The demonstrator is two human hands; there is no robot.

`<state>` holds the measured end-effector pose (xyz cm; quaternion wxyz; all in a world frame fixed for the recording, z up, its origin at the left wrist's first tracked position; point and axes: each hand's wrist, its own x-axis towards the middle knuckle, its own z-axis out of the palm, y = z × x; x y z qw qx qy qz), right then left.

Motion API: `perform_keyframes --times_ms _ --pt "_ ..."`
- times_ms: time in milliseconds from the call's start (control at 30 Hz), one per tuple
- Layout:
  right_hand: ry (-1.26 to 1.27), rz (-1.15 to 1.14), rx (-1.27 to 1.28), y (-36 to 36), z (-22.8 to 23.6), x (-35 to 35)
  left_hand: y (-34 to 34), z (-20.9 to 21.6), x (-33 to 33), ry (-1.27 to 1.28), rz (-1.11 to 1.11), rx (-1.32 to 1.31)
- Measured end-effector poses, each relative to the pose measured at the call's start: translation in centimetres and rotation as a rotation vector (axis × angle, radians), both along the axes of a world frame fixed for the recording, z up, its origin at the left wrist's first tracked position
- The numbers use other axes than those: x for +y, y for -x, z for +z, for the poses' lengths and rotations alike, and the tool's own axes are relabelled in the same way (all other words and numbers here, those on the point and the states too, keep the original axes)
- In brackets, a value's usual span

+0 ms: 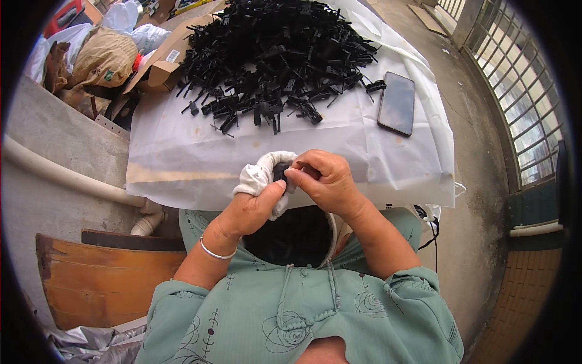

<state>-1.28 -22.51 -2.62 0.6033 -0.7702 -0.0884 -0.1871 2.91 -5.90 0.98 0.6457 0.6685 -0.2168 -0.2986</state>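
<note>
Small black part held centre, over near edge of white sheet. Left hand: thumb clamping part against white cloth; other fingers hidden. Right hand: thumb and forefinger pinched together at part's right side; anything between tips, cannot tell from where I stand. Part probably light, stiff, smooth; thin prongs, seen on far pile, likely fragile. Best hold: thicker body.

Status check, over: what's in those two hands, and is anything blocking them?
Left hand: holding small black part against white cloth. Right hand: fingertips at that part, grip unclear. Black heap, phone beyond, not blocking.
</note>
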Motion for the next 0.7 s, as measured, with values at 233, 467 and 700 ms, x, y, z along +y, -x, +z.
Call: perform_keyframes --times_ms 233,467,700 --pt "0.058 0.126 0.042 0.0 0.2 -0.6 -0.4 -1.1 -0.6 -0.002 0.026 -0.175" --pt "0.061 0.107 0.122 -0.1 -0.3 1.2 -0.1 -1.7 -1.0 -0.187 0.118 -0.712" --pt "0.141 0.401 0.262 0.1 -0.3 0.2 0.0 1.7 1.4 -0.555 -0.107 -0.468"
